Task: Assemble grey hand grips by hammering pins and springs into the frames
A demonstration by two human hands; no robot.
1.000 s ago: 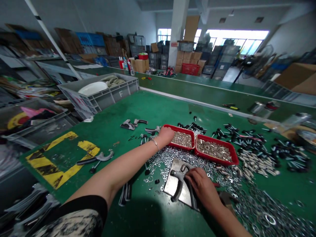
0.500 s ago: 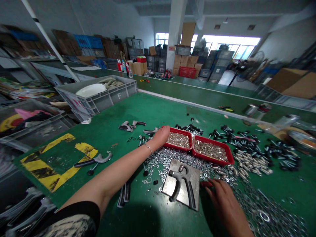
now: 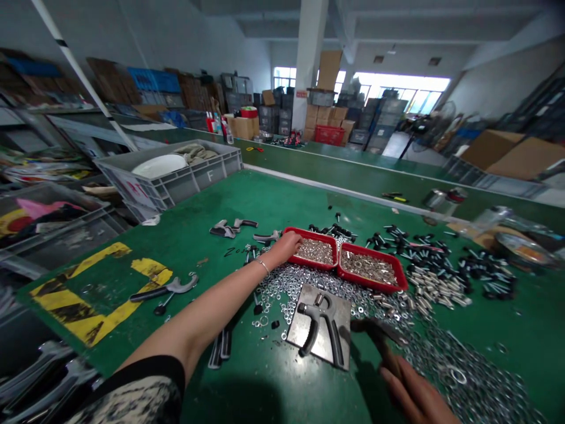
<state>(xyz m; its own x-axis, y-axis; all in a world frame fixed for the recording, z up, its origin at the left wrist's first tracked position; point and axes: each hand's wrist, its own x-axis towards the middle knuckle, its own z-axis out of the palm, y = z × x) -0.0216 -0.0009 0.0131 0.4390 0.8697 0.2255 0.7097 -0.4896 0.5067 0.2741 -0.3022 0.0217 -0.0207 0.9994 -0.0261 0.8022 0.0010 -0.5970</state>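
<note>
- The left hand (image 3: 289, 247) is at the left end of a rectangular red tray (image 3: 316, 235) of small silvery metal parts; whether its fingers pinch one cannot be told.
- The right hand (image 3: 415, 388) has its fingers curled round a brown-handled, dark-headed hammer (image 3: 380, 333).
- A grey-and-black, two-handled hand gripper (image 3: 316, 312) lies on a square silvery metal plate (image 3: 342, 318) on the green table (image 3: 265, 194).

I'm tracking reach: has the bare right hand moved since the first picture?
Yes: the bare right hand moved rightward, clear of the square silver metal plate.
</note>
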